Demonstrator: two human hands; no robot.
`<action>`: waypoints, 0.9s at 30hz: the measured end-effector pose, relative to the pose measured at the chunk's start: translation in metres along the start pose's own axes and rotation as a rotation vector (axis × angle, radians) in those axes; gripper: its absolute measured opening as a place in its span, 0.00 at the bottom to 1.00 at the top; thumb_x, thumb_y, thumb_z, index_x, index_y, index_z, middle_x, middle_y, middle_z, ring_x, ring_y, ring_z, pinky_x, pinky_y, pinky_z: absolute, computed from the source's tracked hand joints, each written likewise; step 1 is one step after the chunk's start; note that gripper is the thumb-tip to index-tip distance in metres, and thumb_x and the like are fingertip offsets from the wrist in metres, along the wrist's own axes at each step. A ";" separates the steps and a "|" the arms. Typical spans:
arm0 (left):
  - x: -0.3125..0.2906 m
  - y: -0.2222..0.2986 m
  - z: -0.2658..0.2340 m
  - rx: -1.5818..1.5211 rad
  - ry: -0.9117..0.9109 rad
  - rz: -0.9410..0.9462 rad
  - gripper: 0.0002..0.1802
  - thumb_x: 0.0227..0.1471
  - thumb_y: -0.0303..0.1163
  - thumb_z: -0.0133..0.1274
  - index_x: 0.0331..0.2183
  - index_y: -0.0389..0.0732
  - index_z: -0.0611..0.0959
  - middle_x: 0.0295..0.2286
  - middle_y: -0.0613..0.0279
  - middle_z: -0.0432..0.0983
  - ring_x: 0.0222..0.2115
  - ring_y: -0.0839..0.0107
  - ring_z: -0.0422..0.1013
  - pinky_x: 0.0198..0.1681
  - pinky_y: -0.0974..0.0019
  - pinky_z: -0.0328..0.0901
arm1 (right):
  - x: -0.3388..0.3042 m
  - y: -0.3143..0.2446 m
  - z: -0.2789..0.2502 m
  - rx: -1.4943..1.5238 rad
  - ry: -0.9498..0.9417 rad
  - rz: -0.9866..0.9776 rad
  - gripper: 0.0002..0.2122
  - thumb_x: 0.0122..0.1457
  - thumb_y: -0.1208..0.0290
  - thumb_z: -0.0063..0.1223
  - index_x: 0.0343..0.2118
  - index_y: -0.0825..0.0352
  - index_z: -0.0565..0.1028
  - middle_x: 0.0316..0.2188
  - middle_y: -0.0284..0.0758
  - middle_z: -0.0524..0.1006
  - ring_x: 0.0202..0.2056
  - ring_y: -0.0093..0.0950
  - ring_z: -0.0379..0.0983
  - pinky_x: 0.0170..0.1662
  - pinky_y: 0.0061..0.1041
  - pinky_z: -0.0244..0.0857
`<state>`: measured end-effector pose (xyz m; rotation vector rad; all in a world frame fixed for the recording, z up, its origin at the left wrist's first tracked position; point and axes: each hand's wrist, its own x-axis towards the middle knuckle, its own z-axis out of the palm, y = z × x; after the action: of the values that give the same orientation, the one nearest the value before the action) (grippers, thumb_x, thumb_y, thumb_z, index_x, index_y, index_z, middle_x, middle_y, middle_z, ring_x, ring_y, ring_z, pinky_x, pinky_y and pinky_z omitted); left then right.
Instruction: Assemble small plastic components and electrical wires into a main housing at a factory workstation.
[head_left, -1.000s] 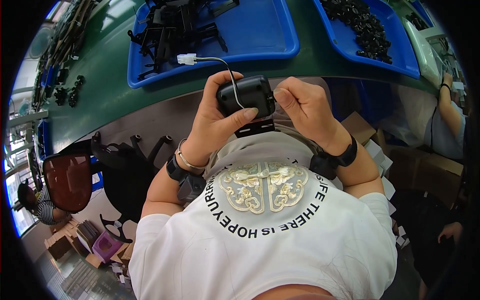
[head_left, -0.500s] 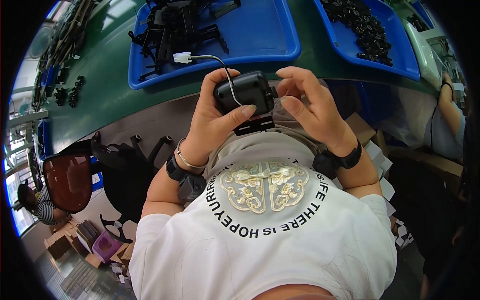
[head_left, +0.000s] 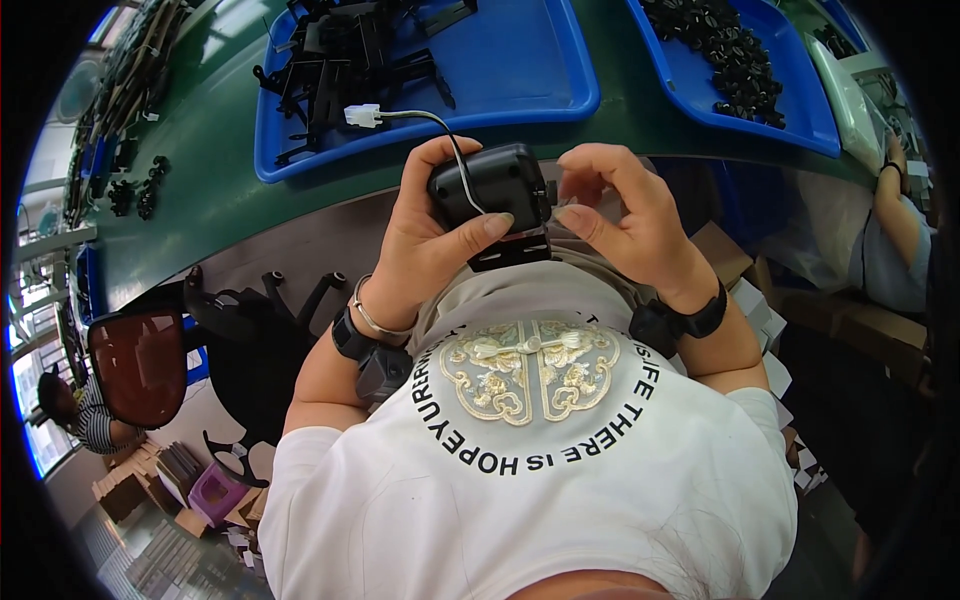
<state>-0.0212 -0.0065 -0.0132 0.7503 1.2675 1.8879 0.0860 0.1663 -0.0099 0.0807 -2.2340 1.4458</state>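
My left hand [head_left: 425, 222] is closed round a black box-shaped device [head_left: 488, 187], its thumb lying across the near edge. A dark slotted bracket [head_left: 510, 254] shows beneath the device. Over the front face runs a black and white wire, ending in a white plug [head_left: 362, 116] that sticks out to the left. Close by the device's right side is my right hand [head_left: 620, 215], index finger and thumb curved and apart, with the other fingers bent behind. A small dark part [head_left: 549, 192] juts from that side by the fingertips. Whether these touch it I cannot tell.
A blue tray [head_left: 530, 85] with black brackets [head_left: 335, 75] stands ahead on the green table [head_left: 200, 200]. Another blue tray [head_left: 800, 120] at right holds many small black parts. Chairs [head_left: 140, 365] and boxes stand at left; another person's arm [head_left: 900, 215] shows at right.
My right hand's thumb and fingers have shifted slightly and curled more beside the device. The left hand keeps the device in nearly the same place.
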 end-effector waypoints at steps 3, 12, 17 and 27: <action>-0.001 -0.003 -0.001 0.002 0.002 0.006 0.32 0.44 0.23 0.58 0.48 0.40 0.59 0.40 0.59 0.66 0.40 0.73 0.67 0.43 0.70 0.68 | -0.002 -0.003 0.001 -0.066 -0.009 -0.041 0.12 0.58 0.63 0.48 0.32 0.71 0.70 0.19 0.33 0.69 0.22 0.20 0.64 0.25 0.16 0.57; -0.007 -0.002 -0.008 0.024 -0.008 -0.001 0.32 0.44 0.23 0.58 0.48 0.40 0.59 0.40 0.58 0.66 0.40 0.73 0.67 0.43 0.69 0.68 | -0.003 -0.009 -0.005 0.005 -0.136 0.064 0.08 0.56 0.71 0.52 0.35 0.70 0.70 0.22 0.33 0.71 0.21 0.20 0.64 0.26 0.15 0.60; -0.012 -0.004 -0.011 -0.008 0.003 -0.030 0.32 0.44 0.23 0.58 0.48 0.40 0.59 0.40 0.58 0.66 0.40 0.73 0.67 0.43 0.69 0.68 | -0.006 -0.002 0.015 -0.055 0.011 -0.056 0.10 0.57 0.67 0.50 0.33 0.70 0.70 0.20 0.32 0.70 0.20 0.20 0.64 0.25 0.15 0.59; -0.006 -0.004 -0.009 0.094 -0.068 0.026 0.32 0.44 0.23 0.58 0.48 0.40 0.59 0.40 0.59 0.67 0.40 0.74 0.67 0.43 0.70 0.67 | 0.000 -0.005 0.000 -0.155 -0.123 0.066 0.11 0.57 0.65 0.51 0.31 0.69 0.70 0.19 0.33 0.70 0.17 0.23 0.65 0.21 0.18 0.58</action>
<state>-0.0239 -0.0155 -0.0204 0.8770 1.3165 1.8179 0.0878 0.1639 -0.0062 0.0465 -2.4622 1.3286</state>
